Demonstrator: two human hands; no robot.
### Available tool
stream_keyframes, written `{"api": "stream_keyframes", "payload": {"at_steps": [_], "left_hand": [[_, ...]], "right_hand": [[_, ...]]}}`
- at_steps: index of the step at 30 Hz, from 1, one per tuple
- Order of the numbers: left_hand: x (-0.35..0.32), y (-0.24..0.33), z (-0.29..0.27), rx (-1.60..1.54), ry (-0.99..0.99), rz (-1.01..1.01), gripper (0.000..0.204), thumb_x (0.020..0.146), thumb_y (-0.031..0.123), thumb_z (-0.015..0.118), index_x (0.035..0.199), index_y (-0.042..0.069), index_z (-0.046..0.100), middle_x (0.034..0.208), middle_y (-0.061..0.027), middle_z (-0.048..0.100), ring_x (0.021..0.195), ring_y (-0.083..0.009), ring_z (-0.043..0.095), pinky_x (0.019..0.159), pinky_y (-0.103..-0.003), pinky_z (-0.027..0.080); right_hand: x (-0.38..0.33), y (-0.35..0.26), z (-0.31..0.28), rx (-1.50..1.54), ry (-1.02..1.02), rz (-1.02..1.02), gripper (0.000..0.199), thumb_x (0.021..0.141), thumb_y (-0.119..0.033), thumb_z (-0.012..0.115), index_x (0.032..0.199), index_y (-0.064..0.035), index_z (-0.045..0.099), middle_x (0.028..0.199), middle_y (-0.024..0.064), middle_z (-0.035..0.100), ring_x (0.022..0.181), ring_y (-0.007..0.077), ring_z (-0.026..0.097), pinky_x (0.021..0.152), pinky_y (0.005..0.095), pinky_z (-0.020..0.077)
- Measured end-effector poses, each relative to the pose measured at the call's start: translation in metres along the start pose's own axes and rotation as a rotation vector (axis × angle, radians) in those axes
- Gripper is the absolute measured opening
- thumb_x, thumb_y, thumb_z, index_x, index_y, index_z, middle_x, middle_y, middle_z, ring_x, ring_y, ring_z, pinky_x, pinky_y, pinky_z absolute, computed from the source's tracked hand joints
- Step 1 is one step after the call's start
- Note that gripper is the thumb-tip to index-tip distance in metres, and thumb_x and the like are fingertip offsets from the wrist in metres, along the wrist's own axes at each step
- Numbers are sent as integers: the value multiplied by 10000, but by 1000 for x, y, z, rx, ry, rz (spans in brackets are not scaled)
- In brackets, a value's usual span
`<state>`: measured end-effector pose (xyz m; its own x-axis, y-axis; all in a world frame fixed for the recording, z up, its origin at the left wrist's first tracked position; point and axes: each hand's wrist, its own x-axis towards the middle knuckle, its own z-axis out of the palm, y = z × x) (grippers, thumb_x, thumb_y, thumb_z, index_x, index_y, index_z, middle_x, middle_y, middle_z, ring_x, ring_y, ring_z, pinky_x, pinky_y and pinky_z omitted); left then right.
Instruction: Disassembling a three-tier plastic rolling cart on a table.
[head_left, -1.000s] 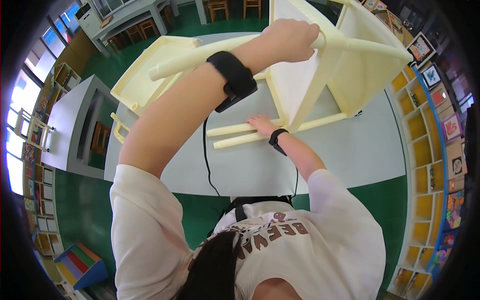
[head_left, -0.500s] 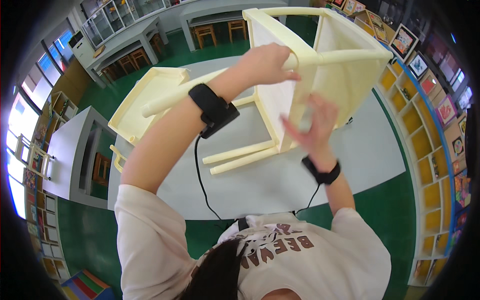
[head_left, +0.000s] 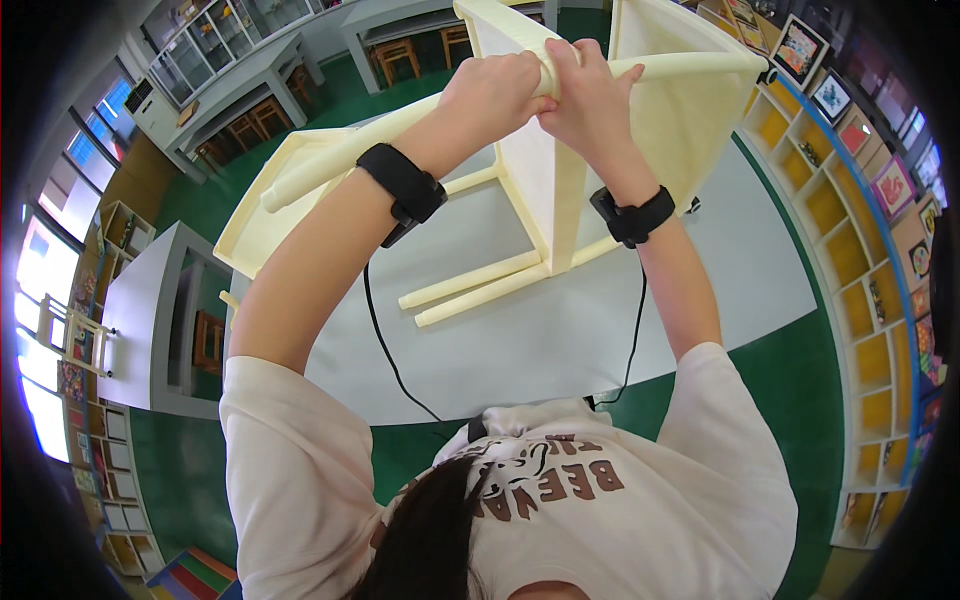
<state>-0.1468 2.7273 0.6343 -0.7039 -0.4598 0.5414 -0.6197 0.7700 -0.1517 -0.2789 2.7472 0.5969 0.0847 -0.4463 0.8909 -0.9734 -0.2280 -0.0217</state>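
Up comes the right hand [head_left: 590,95], off the lower rungs where it sat a second ago, and now it is at the top beside the left hand [head_left: 497,92]. Nearest, a pale printed T-shirt [head_left: 560,510] and dark hair fill the bottom of the view, with both bare forearms reaching upward. Each wrist wears a black strap band [head_left: 402,190], and thin black cables [head_left: 385,350] trail back to the chest. Both hands are wrapped around the same cream-yellow round wooden leg [head_left: 400,125] of an upturned cream-yellow wooden chair [head_left: 545,190]. The left grip is fully closed on it; the right grip is curled over it too, touching the left. That leg runs slantwise across the view, and the chair stands tipped on the large white rectangular table [head_left: 560,340], its lower rungs lying close to the tabletop. Beyond lie a green floor [head_left: 800,370], yellow cubby shelves [head_left: 880,300] on the right, and small wooden chairs [head_left: 395,55] under grey tables at the back.
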Motion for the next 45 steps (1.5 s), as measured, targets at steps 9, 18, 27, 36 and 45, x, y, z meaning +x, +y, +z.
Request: {"api": "stream_keyframes", "payload": {"at_steps": [9, 18, 27, 36, 45], "left_hand": [[-2, -3, -3, 55, -53, -12, 413, 711, 395, 578, 735, 1, 455, 685, -133, 548, 674, -290, 557, 528, -381, 430], [-1, -3, 2, 123, -65, -40, 446, 683, 435, 583, 751, 9, 467, 682, -120, 553, 656, -277, 566, 529, -354, 442], [-1, -9, 1, 139, -32, -51, 471, 653, 445, 608, 753, 1, 489, 678, -136, 561, 655, -294, 566, 555, -369, 446], [0, -15, 5, 189, 67, -35, 360, 646, 376, 634, 691, 25, 569, 635, -111, 582, 593, -257, 580, 548, -320, 475], [-4, -12, 1, 171, 46, -65, 321, 651, 343, 633, 709, 31, 581, 679, -101, 592, 639, -248, 584, 583, -329, 478]], "right_hand": [[-2, 3, -8, 47, -24, -107, 502, 557, -224, 638, 1004, -147, 423, 1037, 40, 430, 808, 225, 494, 727, 732, 241], [-8, 8, -9, -2, -91, -177, 538, 623, -311, 618, 1090, -163, 396, 1116, -26, 405, 825, 209, 483, 719, 715, 265], [-5, 3, 0, -21, -70, -128, 535, 611, -271, 609, 1093, -162, 405, 1078, -38, 415, 882, 201, 474, 719, 695, 281], [-1, 2, 9, 1, -31, -131, 541, 589, -302, 650, 1049, -146, 412, 1040, -38, 425, 817, 206, 474, 714, 732, 244], [0, -2, 9, 24, -35, -106, 511, 588, -266, 632, 1037, -143, 421, 987, -26, 427, 814, 211, 474, 729, 736, 228]]}}
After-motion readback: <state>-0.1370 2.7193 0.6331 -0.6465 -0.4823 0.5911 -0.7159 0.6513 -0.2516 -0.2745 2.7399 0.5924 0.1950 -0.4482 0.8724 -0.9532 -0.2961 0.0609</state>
